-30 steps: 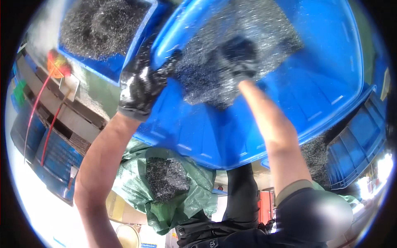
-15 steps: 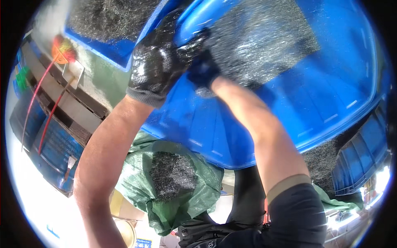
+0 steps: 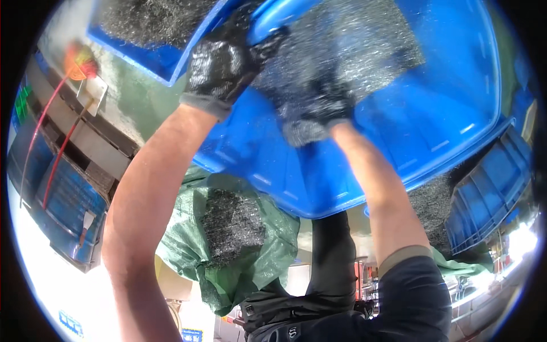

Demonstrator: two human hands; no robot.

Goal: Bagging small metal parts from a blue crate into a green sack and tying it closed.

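Head view: the left hand [image 3: 223, 65] clasps the blue tub [image 3: 285, 16] by its rim; inside, metal shavings [image 3: 367, 48] lie at one o'clock from the fingers of the right hand [image 3: 320, 108], too blurred to tell whether curled or spread.

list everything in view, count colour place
large tub: one, blue, upper centre
bin: one, blue, top left
bag: one, green, below centre
ribbed bin: one, blue, right
metallic shavings: several heaps, grey, in large tub, bin, bag
long handles: two, red, left
round thing: one, orange and yellow, upper left
container: at least one, blue, far left
trousers: one pair, black, bottom centre
sleeve: one, dark, lower right
left hand: one, black glove, on large tub's rim
right hand: one, black glove, blurred, at shavings
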